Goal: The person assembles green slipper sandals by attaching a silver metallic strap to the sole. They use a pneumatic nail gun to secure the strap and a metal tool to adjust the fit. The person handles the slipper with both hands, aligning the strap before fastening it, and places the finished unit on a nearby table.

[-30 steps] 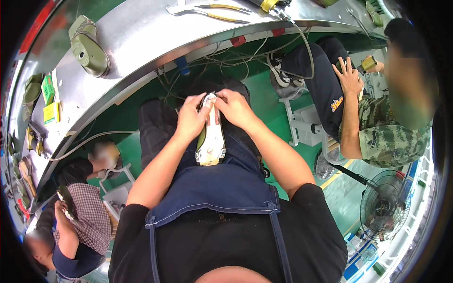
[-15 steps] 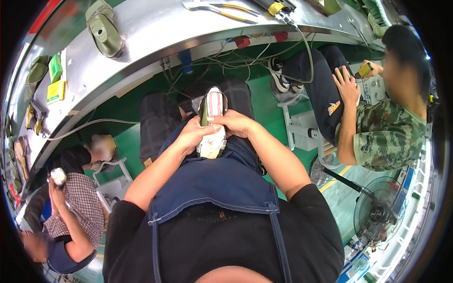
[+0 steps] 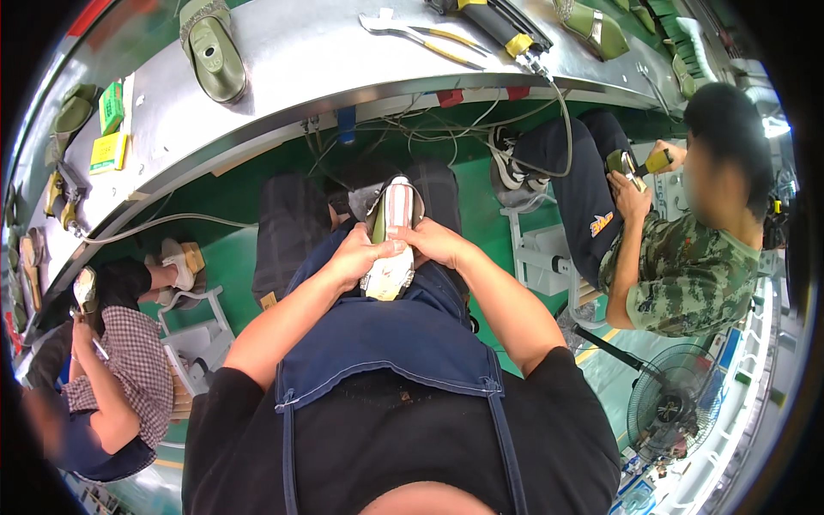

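Observation:
Over my lap, I hold a partly made shoe sole side up, its toe or heel pointing away; I cannot tell which. A pale striped strip runs along its bottom, green shows along its left side, and its near end is whitish. My left hand is closed on the shoe's left side, with the thumb laid across the bottom. My right hand grips the opposite side, its thumb meeting the left one over the middle. Most of the fingers are hidden under the shoe. My blue apron lies just behind it.
A metal bench curves ahead, bearing a green shoe last, pincers and a black-and-yellow air tool. Its hose hangs down. Co-workers with shoes sit left and right. A fan stands behind right.
My view has shifted slightly; both hands stay on the shoe, little changed. The right co-worker's flat hand now grips a shoe. At left, the other co-worker's shoe has moved up and left.

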`<state>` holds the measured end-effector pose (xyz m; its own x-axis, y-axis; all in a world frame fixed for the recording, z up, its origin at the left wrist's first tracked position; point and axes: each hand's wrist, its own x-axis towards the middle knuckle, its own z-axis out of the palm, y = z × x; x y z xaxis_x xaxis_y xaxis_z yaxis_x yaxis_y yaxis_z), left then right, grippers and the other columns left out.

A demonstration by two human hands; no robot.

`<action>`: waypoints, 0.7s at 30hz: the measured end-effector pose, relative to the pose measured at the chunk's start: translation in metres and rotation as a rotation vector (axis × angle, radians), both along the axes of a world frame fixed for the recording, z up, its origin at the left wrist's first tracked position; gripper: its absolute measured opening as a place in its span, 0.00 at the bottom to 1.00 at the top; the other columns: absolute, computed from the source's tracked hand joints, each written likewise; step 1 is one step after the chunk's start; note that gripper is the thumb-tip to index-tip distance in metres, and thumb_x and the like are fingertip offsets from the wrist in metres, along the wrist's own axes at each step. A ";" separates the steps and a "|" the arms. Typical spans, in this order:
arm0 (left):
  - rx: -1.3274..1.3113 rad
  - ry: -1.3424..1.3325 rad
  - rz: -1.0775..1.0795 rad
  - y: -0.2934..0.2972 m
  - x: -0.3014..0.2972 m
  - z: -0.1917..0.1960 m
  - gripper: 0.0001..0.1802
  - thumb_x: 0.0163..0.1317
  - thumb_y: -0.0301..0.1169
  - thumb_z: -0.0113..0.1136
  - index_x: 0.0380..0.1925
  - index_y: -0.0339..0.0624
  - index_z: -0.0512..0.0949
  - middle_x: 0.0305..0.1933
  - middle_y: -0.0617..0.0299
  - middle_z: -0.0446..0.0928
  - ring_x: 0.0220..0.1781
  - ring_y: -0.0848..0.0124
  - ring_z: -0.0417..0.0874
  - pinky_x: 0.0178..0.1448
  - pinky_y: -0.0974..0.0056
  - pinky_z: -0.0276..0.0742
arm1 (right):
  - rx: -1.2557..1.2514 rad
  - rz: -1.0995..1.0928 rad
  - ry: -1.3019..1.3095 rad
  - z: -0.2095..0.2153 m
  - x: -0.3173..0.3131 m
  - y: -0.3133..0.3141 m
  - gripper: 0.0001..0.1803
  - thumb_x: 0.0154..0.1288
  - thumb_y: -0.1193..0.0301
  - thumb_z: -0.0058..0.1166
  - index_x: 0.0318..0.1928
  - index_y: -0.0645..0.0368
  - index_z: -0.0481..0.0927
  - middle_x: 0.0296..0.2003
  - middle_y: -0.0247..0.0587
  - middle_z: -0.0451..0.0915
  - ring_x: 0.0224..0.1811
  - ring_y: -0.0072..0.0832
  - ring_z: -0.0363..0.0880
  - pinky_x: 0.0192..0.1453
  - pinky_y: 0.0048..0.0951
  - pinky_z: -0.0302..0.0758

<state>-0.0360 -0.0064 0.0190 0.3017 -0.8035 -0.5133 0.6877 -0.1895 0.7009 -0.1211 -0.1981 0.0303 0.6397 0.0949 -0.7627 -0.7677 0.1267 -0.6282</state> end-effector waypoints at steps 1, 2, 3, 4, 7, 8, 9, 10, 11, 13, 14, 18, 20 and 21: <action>0.015 -0.006 0.019 0.000 -0.001 0.000 0.39 0.61 0.39 0.78 0.63 0.27 0.70 0.50 0.50 0.84 0.45 0.65 0.90 0.52 0.60 0.88 | -0.209 0.186 -0.027 0.009 0.006 -0.010 0.30 0.71 0.49 0.64 0.56 0.66 0.85 0.46 0.54 0.89 0.44 0.43 0.91 0.45 0.42 0.88; 0.031 -0.013 0.044 0.000 -0.003 -0.002 0.39 0.61 0.38 0.78 0.63 0.27 0.70 0.50 0.50 0.84 0.45 0.65 0.90 0.52 0.60 0.88 | -0.416 0.377 -0.056 0.028 0.018 -0.022 0.28 0.72 0.51 0.63 0.54 0.66 0.85 0.45 0.54 0.89 0.42 0.42 0.91 0.45 0.42 0.87; 0.051 -0.018 0.069 0.000 -0.004 -0.003 0.39 0.61 0.38 0.79 0.63 0.27 0.70 0.50 0.50 0.84 0.45 0.65 0.90 0.52 0.60 0.88 | -0.619 0.568 -0.086 0.047 0.031 -0.031 0.26 0.74 0.52 0.62 0.52 0.66 0.86 0.45 0.55 0.89 0.41 0.42 0.91 0.45 0.41 0.86; 0.069 -0.041 0.048 -0.001 -0.001 0.008 0.36 0.61 0.36 0.78 0.62 0.27 0.72 0.49 0.51 0.85 0.44 0.65 0.90 0.53 0.60 0.87 | -0.841 0.480 -0.272 0.070 0.042 -0.037 0.24 0.73 0.54 0.62 0.52 0.65 0.86 0.44 0.54 0.89 0.41 0.44 0.90 0.45 0.42 0.85; 0.040 -0.002 0.034 -0.001 0.001 0.009 0.30 0.61 0.30 0.76 0.60 0.26 0.76 0.47 0.48 0.87 0.44 0.63 0.91 0.54 0.59 0.87 | -1.296 0.105 -0.815 0.125 0.088 -0.049 0.24 0.69 0.56 0.64 0.53 0.63 0.82 0.50 0.57 0.85 0.49 0.53 0.85 0.52 0.47 0.81; 0.032 0.002 0.038 -0.001 0.002 0.008 0.29 0.62 0.30 0.76 0.59 0.27 0.76 0.47 0.48 0.87 0.44 0.63 0.91 0.53 0.59 0.87 | -1.364 0.071 -0.987 0.137 0.112 -0.055 0.26 0.69 0.55 0.65 0.57 0.62 0.80 0.54 0.57 0.83 0.56 0.53 0.81 0.59 0.50 0.78; 0.027 0.004 0.043 -0.001 0.002 0.007 0.29 0.62 0.30 0.75 0.59 0.27 0.77 0.47 0.48 0.87 0.44 0.63 0.91 0.53 0.59 0.87 | -1.425 0.033 -1.162 0.140 0.136 -0.061 0.29 0.69 0.55 0.65 0.61 0.61 0.79 0.59 0.57 0.81 0.63 0.53 0.78 0.66 0.52 0.75; 0.020 0.008 0.041 0.000 0.001 0.007 0.28 0.62 0.30 0.75 0.59 0.27 0.77 0.47 0.48 0.87 0.44 0.63 0.91 0.53 0.59 0.87 | -1.595 0.059 -1.196 0.135 0.160 -0.071 0.33 0.69 0.52 0.65 0.65 0.60 0.76 0.62 0.56 0.78 0.67 0.54 0.74 0.70 0.59 0.69; 0.017 0.005 0.039 0.000 0.001 0.007 0.27 0.62 0.30 0.75 0.58 0.26 0.78 0.47 0.48 0.87 0.44 0.63 0.91 0.53 0.59 0.87 | -1.762 0.087 -1.226 0.129 0.180 -0.079 0.37 0.70 0.49 0.64 0.70 0.58 0.73 0.65 0.54 0.75 0.71 0.54 0.70 0.74 0.66 0.64; 0.005 -0.001 0.031 -0.001 0.002 0.007 0.25 0.63 0.30 0.75 0.55 0.25 0.79 0.46 0.47 0.87 0.43 0.63 0.91 0.52 0.59 0.88 | -1.762 0.099 -1.047 0.106 0.201 -0.091 0.40 0.69 0.45 0.63 0.72 0.56 0.71 0.67 0.53 0.73 0.74 0.52 0.67 0.75 0.72 0.58; 0.001 -0.004 0.039 -0.001 0.002 0.006 0.25 0.63 0.30 0.75 0.54 0.24 0.80 0.46 0.47 0.88 0.43 0.63 0.92 0.52 0.59 0.88 | -1.751 0.111 -0.968 0.107 0.205 -0.085 0.42 0.69 0.43 0.63 0.74 0.55 0.70 0.68 0.52 0.72 0.75 0.51 0.66 0.76 0.75 0.55; 0.030 -0.022 0.031 0.002 0.002 0.000 0.26 0.63 0.32 0.75 0.54 0.25 0.79 0.45 0.48 0.87 0.43 0.64 0.91 0.51 0.59 0.88 | -1.858 0.289 -0.923 0.120 0.169 -0.065 0.34 0.73 0.47 0.58 0.68 0.58 0.73 0.62 0.49 0.78 0.69 0.47 0.73 0.72 0.72 0.61; 0.052 -0.028 -0.010 0.002 0.003 -0.007 0.28 0.62 0.34 0.75 0.57 0.28 0.78 0.47 0.51 0.87 0.44 0.65 0.90 0.52 0.60 0.87 | -1.840 0.452 -0.777 0.128 0.145 -0.057 0.23 0.74 0.56 0.56 0.60 0.60 0.75 0.52 0.47 0.82 0.59 0.45 0.80 0.68 0.71 0.65; 0.043 -0.026 -0.013 0.002 0.003 -0.008 0.28 0.62 0.34 0.75 0.57 0.28 0.78 0.47 0.51 0.87 0.44 0.66 0.90 0.52 0.60 0.87 | -1.824 0.531 -0.705 0.130 0.133 -0.053 0.18 0.74 0.61 0.55 0.56 0.60 0.76 0.47 0.45 0.85 0.55 0.44 0.84 0.66 0.70 0.67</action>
<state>-0.0330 -0.0046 0.0106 0.3046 -0.7847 -0.5400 0.6667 -0.2293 0.7092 0.0117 -0.2508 0.1607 0.9828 -0.1022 0.1538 -0.1207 -0.9858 0.1166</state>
